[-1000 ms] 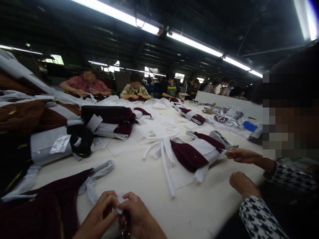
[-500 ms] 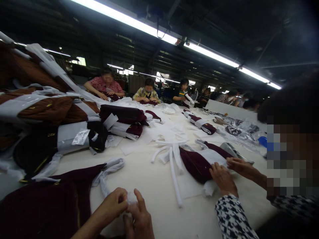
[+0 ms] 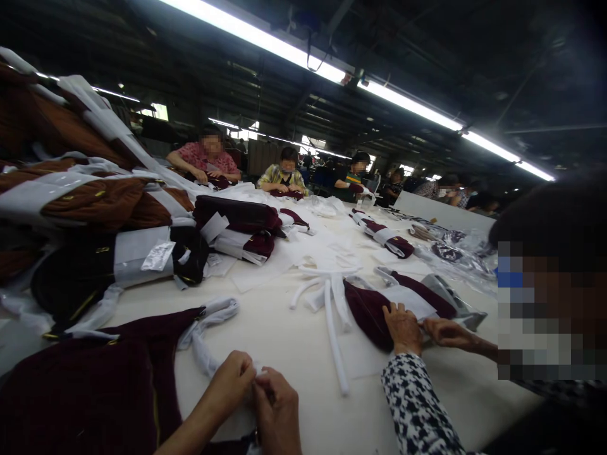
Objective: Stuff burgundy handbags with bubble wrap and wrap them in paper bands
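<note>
A dark maroon bag (image 3: 95, 385) lies at the lower left, a gold zip along its side. Its strap, wound in white wrapping paper (image 3: 202, 341), loops from the top corner toward my hands. My left hand (image 3: 232, 379) is closed in a pinch on the wrapped strap. Right beside it, my right hand (image 3: 277, 404) has thumb and fingers pressed together on the same white wrapping. Only a small bit of paper shows between the fingertips; the strap's lower stretch is partly hidden behind my left hand and forearm.
On the right, a co-worker's hands (image 3: 403, 328) work at another maroon bag (image 3: 367, 316) with a white band. Loose white tubes (image 3: 336, 341) lie mid-table. A black bag (image 3: 71, 284) and brown bags (image 3: 118, 202) are piled at left. Several people sit or stand beyond the table.
My right hand's raised, spread fingers have closed onto the wrapping beside my left hand. The co-worker's hands have shifted left across their bag. The view has tilted slightly.
</note>
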### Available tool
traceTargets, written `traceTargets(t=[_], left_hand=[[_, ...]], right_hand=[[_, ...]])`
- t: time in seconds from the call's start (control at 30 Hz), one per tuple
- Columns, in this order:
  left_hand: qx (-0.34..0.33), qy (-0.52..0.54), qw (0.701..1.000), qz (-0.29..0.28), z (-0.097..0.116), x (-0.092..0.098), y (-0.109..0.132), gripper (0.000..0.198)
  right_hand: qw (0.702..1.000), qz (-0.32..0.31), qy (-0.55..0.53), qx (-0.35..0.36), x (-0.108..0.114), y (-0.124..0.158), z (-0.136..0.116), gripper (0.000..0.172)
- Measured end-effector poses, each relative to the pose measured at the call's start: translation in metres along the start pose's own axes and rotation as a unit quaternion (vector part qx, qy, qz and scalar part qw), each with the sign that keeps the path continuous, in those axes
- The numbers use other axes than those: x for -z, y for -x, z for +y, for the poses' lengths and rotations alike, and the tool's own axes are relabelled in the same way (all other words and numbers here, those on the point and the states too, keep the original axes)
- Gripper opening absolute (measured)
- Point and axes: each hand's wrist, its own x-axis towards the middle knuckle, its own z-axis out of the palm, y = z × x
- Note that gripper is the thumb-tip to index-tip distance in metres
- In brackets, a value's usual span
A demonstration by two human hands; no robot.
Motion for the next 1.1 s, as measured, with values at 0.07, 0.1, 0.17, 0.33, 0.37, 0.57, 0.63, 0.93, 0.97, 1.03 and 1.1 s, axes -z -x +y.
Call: traceTargets(t=[0.07,0.1,0.17,0.33,0.37,0.57,0.63,0.93,0.97,1.03,1.1], left_hand=[[-0.059,-0.061,0.996,0.021,0.005,-0.003,0.006,0.012],[-0.080,-0.104,0.991,0.021,0.008,-0.005,0.009,0.014],[-0.087,-0.204,0.975,0.000,0.017,-0.006,0.013,0.015],[-0.061,-0.351,0.933,-0.047,0.031,-0.006,0.014,0.018],[-0.063,-0.345,0.935,-0.048,0.031,-0.006,0.013,0.018],[-0.049,-0.172,0.984,-0.005,0.015,-0.001,0.002,0.015],[-0.025,-0.135,0.991,-0.008,0.012,0.002,-0.001,0.018],[0.121,0.028,0.991,-0.055,0.014,0.010,-0.010,0.013],[0.140,0.048,0.987,-0.066,0.013,0.011,-0.009,0.011],[0.154,0.091,0.981,-0.074,0.011,0.012,-0.004,0.005],[0.146,0.131,0.978,-0.072,0.011,0.013,0.004,0.009]], right_hand=[[0.994,0.002,-0.074,-0.080,0.001,-0.003,-0.003,0.015],[0.989,0.007,-0.097,-0.111,0.001,-0.004,-0.003,0.015],[0.981,0.027,-0.115,-0.152,-0.003,-0.004,0.000,0.014],[0.982,0.068,-0.097,-0.150,-0.013,-0.003,0.011,0.015],[0.984,0.075,-0.087,-0.138,-0.013,-0.003,0.012,0.015],[0.996,0.074,0.018,0.040,-0.013,-0.001,0.009,0.019],[0.995,0.069,0.035,0.066,-0.013,-0.002,0.007,0.022],[0.999,-0.007,0.038,0.035,-0.005,0.001,0.004,0.020],[0.999,-0.007,0.029,0.025,-0.005,0.002,0.006,0.018],[1.000,-0.002,0.020,0.004,-0.005,0.002,0.009,0.016],[1.000,0.003,0.016,-0.013,-0.005,0.001,0.010,0.015]])
